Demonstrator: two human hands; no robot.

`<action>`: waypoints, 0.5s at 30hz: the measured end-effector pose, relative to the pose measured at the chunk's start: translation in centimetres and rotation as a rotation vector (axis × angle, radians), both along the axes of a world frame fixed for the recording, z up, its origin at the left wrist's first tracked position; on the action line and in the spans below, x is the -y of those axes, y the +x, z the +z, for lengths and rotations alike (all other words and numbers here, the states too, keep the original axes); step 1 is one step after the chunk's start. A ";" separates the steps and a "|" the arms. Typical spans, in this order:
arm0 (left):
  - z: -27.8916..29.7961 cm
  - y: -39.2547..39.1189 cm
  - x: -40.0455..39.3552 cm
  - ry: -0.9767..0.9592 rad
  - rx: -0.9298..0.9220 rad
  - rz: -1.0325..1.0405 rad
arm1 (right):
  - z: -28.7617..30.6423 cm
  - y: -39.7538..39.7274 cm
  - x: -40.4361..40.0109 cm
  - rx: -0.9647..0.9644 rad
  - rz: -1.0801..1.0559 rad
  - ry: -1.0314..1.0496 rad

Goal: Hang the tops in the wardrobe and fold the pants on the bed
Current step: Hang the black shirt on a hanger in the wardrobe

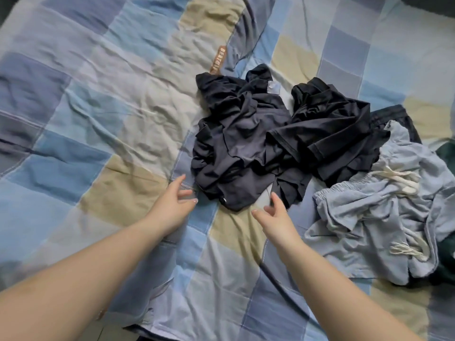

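Observation:
A crumpled dark navy garment (242,143) lies in a heap on the bed, with a black garment (330,124) bunched beside it on the right. Further right lies a rumpled light blue garment (384,205) with white drawstrings. My left hand (172,205) hovers just left of the navy heap's near edge, fingers relaxed and spread, holding nothing. My right hand (275,215) reaches toward the same near edge from the right, fingers loosely extended, close to the fabric without gripping it.
The bed is covered by a wrinkled checked quilt (98,119) in blue, beige and grey. A dark green fabric (446,156) shows at the right edge. A small orange label (218,60) lies on the quilt behind the heap.

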State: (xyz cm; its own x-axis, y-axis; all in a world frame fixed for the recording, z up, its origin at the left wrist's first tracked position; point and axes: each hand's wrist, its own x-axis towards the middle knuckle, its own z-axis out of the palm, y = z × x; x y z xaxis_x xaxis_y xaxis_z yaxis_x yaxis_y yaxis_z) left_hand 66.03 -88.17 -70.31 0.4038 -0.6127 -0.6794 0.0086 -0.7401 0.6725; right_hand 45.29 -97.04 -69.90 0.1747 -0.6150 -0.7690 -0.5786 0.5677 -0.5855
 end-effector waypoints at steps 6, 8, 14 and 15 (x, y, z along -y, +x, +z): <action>-4.7 -0.4 2.3 -0.034 -0.006 -0.016 | -5.3 0.8 -1.0 0.060 0.190 -0.028; -5.5 -0.8 3.0 -0.067 0.010 0.011 | -6.6 1.3 -0.7 0.115 0.182 0.013; -6.5 -1.0 4.2 -0.085 0.061 0.225 | -8.5 2.5 0.4 0.146 0.041 0.032; -6.5 -1.1 4.2 -0.090 0.054 0.251 | -8.5 2.5 0.5 0.147 0.016 0.011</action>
State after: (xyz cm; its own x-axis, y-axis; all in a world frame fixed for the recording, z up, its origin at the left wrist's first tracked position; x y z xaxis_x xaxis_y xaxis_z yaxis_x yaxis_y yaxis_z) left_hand 64.91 -92.34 -76.83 0.5849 -0.5458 -0.6000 0.1470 -0.6562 0.7401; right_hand 47.75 -97.56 -78.37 0.2956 -0.6024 -0.7414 -0.4967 0.5660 -0.6579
